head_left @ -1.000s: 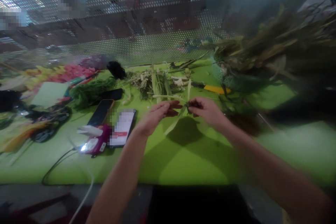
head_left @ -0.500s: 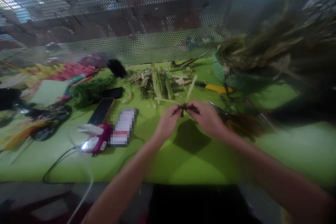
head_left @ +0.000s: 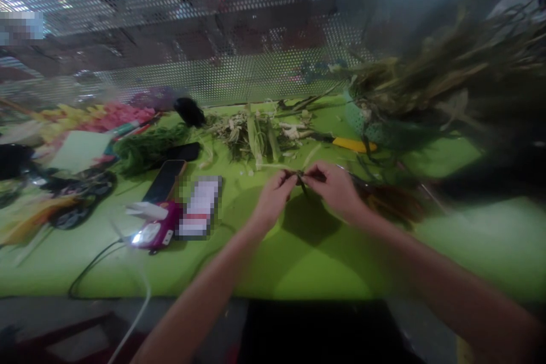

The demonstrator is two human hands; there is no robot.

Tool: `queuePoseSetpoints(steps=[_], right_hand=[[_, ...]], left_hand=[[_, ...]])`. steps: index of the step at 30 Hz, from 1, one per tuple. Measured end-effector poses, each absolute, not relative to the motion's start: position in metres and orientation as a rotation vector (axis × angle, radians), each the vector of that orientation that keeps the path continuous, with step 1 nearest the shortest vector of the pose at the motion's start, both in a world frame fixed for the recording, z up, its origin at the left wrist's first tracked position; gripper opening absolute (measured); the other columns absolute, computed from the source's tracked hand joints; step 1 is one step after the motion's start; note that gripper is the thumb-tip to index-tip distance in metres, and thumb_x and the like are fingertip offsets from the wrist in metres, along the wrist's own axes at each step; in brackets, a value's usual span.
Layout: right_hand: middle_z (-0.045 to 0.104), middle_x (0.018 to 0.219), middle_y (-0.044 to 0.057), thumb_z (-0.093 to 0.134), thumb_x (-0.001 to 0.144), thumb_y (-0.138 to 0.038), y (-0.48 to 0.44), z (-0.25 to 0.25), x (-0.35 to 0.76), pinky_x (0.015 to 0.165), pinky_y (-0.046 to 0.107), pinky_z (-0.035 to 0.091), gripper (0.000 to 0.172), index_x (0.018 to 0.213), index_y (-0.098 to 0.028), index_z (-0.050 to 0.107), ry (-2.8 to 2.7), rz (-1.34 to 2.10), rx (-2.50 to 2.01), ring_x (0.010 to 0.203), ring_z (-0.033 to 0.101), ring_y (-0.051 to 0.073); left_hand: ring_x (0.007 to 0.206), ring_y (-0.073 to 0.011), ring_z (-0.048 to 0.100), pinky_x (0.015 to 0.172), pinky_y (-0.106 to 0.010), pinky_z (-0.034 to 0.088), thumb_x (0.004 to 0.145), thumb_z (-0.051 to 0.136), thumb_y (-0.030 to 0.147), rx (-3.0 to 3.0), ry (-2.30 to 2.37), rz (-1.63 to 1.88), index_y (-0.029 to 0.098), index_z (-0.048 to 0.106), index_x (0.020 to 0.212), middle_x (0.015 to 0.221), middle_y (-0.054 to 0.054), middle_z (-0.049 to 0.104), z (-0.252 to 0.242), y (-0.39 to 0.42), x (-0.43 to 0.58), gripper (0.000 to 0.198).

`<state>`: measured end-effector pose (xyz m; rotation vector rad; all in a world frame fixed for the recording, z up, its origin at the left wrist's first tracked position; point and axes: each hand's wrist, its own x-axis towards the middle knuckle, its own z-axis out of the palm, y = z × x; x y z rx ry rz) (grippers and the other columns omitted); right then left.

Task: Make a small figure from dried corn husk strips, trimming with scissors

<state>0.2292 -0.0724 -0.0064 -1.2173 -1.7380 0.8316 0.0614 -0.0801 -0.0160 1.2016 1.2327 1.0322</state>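
My left hand (head_left: 273, 198) and my right hand (head_left: 338, 189) meet above the green table (head_left: 273, 278), fingertips pinched together. Between them they grip a thin plant stalk (head_left: 300, 174), greenish-brown where the fingers meet. Pale ends stick out past the fingertips, away from me, and a dark bit hangs below. Its exact shape is blurred and partly covered by my fingers. Just beyond my hands lies a heap of dried plant scraps (head_left: 241, 133) with a broad pale-green husk piece (head_left: 256, 139) on it. A yellow-handled tool (head_left: 352, 144) rests to the right of the heap.
At right stands a green basket (head_left: 356, 116) overflowing with dried stalks (head_left: 418, 79). To the left lie a lit phone (head_left: 199, 205), a dark phone (head_left: 166, 180), a magenta device (head_left: 160, 227) with cables, and green netting (head_left: 147, 145). A perforated metal panel (head_left: 239, 68) borders the back.
The pale stalk ends beyond my fingertips have dipped lower. A dark piece now hangs beneath my fingers. Both hands stay in nearly the same place, still pinching.
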Motion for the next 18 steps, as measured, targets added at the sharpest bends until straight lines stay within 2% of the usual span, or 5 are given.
queuePoseSetpoints(steps=[7,11,15,18], right_hand=[[0.070,0.084,0.003,0.068,0.083,-0.027,-0.069,-0.004,0.234,0.069,0.030,0.045,0.009,0.087,-0.020,0.063,-1.742,0.793,-1.239,0.075,0.063,0.017],[0.070,0.082,0.002,0.064,0.085,-0.025,-0.061,-0.008,0.238,0.070,0.030,0.046,0.006,0.085,-0.020,0.064,-1.783,0.910,-1.142,0.076,0.064,0.017],[0.070,0.080,0.002,0.064,0.085,-0.024,-0.059,-0.008,0.240,0.068,0.029,0.045,0.006,0.083,-0.019,0.066,-1.826,0.872,-1.147,0.074,0.062,0.017],[0.069,0.080,0.002,0.065,0.084,-0.025,-0.059,-0.004,0.240,0.068,0.029,0.045,0.006,0.082,-0.020,0.066,-1.793,0.861,-1.129,0.075,0.062,0.017]], left_hand=[[0.066,-0.0099,0.045,0.059,-0.024,0.032,0.083,0.064,0.028,1.254,1.125,0.975,0.018,0.065,0.092,0.083,0.000,0.062,-0.014,-0.081,0.062,0.014],[0.063,-0.0094,0.044,0.058,-0.023,0.030,0.084,0.057,0.024,1.248,1.159,0.941,0.017,0.063,0.089,0.075,0.001,0.058,-0.015,-0.080,0.061,0.010],[0.057,-0.0082,0.039,0.055,-0.023,0.028,0.082,0.056,0.023,1.169,1.185,0.938,0.016,0.059,0.077,0.067,0.003,0.050,-0.011,-0.080,0.062,0.009],[0.055,-0.0075,0.037,0.053,-0.022,0.027,0.080,0.057,0.024,1.070,1.195,0.953,0.016,0.058,0.075,0.065,0.003,0.049,-0.010,-0.080,0.062,0.009]])
